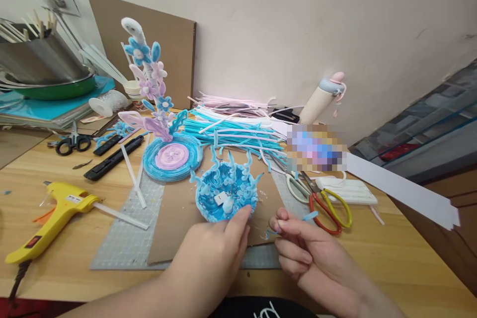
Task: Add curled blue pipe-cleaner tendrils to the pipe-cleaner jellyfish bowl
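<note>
A round, bowl-like blue pipe-cleaner piece (208, 194) sits on brown cardboard (179, 223), with curly tendrils standing up from its rim. Inside it are a small white tag (219, 198) and a pale blue bead-like lump (227, 204). My left hand (216, 243) has its fingers closed at the near right rim of this bowl; the thumb is hidden. To the right, my right hand (309, 253) pinches a short blue pipe cleaner (310, 215) between thumb and fingers. A thin blue curled end pokes out on the left of the pinch.
Behind the bowl stands a pipe-cleaner flower stem on a round blue base (149, 161). Bundled blue pipe cleaners (238, 131) lie beyond. A yellow glue gun (63, 213), black scissors (73, 141) and a cutter (114, 157) are left; red-and-yellow-handled scissors (324, 213) and a bottle (320, 99) are right.
</note>
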A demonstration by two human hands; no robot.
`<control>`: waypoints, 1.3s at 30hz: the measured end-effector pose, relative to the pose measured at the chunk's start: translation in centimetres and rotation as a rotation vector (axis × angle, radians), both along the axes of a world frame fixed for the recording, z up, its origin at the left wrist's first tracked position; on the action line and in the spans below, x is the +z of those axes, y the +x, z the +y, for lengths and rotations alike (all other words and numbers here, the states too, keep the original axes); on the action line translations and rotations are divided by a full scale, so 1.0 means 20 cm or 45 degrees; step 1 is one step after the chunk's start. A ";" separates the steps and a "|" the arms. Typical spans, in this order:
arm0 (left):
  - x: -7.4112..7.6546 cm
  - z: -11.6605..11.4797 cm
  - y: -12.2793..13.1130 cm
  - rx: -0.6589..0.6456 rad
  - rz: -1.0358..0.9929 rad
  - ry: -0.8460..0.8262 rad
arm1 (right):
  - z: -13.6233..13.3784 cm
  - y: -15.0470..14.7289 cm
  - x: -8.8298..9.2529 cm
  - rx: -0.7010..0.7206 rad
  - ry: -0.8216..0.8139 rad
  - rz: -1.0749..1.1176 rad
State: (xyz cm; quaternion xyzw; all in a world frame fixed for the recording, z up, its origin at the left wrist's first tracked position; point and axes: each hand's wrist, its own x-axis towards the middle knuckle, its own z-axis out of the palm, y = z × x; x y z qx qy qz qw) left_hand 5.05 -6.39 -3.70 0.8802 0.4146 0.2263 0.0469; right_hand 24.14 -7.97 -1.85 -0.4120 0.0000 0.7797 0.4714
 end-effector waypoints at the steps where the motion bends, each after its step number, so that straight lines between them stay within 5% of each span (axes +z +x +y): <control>1: -0.01 0.01 0.01 0.001 0.048 0.091 | 0.00 0.00 0.00 0.006 0.000 0.003; 6: -0.01 0.02 0.02 0.006 0.106 0.212 | -0.01 -0.01 0.02 0.042 0.035 0.022; 14: 0.00 0.01 -0.03 -0.001 -0.156 0.335 | -0.01 0.01 0.01 0.059 0.129 0.053; 21: 0.20 -0.02 -0.13 -0.136 -0.451 0.330 | -0.01 -0.04 0.11 0.144 0.440 -0.073; 25: 0.36 -0.04 -0.17 -0.233 -0.574 0.049 | -0.02 -0.08 0.21 0.153 0.741 -0.225; 28: 0.41 -0.06 -0.17 -0.158 -0.791 -0.231 | -0.04 -0.10 0.26 0.105 0.939 -0.416; 33: 0.42 -0.07 -0.15 -0.035 -1.085 -0.886 | -0.07 -0.14 0.28 0.075 1.257 -0.740; 39: 0.38 -0.10 -0.13 0.065 -1.243 -1.526 | -0.10 -0.17 0.26 0.111 1.362 -0.874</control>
